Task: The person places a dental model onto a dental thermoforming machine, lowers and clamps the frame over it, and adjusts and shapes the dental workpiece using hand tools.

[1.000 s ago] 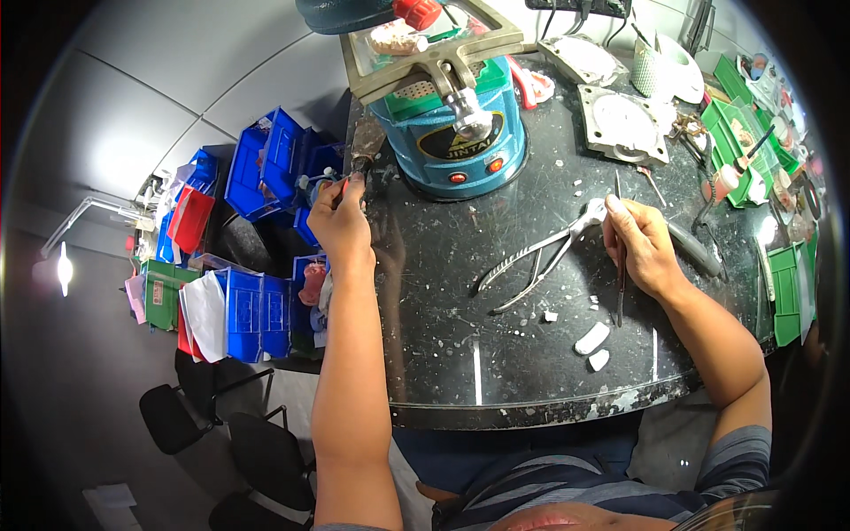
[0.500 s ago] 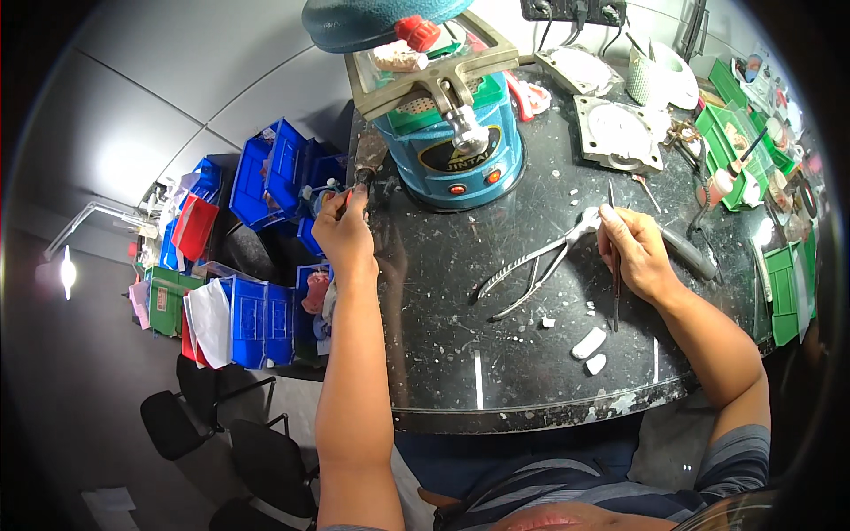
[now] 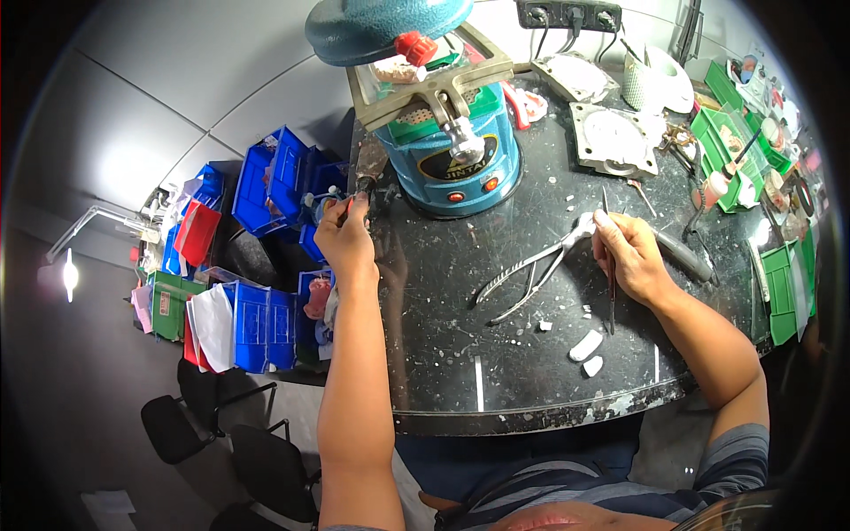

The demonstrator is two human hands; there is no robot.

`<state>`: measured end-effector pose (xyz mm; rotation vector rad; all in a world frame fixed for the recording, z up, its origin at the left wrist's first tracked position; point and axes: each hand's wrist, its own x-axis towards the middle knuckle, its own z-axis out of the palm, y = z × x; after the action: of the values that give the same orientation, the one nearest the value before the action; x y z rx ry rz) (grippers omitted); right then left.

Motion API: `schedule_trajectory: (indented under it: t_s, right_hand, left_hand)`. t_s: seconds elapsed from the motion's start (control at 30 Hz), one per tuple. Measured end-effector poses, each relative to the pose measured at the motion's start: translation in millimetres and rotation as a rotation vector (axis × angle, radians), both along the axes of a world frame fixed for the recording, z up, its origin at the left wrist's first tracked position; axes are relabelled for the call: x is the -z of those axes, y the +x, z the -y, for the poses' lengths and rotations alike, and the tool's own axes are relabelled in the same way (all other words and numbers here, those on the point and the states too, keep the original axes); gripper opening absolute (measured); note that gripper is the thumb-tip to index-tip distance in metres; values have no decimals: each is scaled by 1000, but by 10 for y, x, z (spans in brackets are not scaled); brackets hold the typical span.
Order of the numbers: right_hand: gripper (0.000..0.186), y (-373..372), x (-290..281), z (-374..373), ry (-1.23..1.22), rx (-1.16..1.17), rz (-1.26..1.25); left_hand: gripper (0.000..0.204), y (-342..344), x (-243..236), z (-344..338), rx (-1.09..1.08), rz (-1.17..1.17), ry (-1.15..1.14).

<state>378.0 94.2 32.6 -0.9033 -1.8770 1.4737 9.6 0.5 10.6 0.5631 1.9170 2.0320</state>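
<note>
Left hand [image 3: 343,237] is out at the far left edge of the dark surface [image 3: 443,354], fingers pinched together on a small dark tool [image 3: 363,188] just beside the blue machine [image 3: 460,150]. Right hand [image 3: 630,257] sits mid-surface, fingers closed around a thin metal pick [image 3: 608,265] that runs down past the palm, fingertips touching the jaw end of the steel pliers [image 3: 529,270] lying flat there. Two white chunks [image 3: 588,350] lie near the front edge, with blue bins [image 3: 266,177] off to the left.

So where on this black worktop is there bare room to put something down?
The widest bare patch is on the black worktop, bordered by the left hand, the silver metal forceps and the near rim. It is crowded behind the right hand, among the green plastic trays.
</note>
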Motion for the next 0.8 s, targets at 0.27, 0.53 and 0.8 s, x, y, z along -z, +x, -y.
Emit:
schedule_trajectory:
  t_s: [0.27,0.53,0.8]
  right_hand:
    - [54,1,-8,-1,24,-2,3]
    - [54,-12,-9,4,36,1,9]
    - [54,-8,-18,1,31,-9,15]
  left_hand:
    - [18,10,-12,14,15,4,10]
    - [19,31,-30,-1,4,4,-11]
    - [5,40,-32,-16,-1,5,-5]
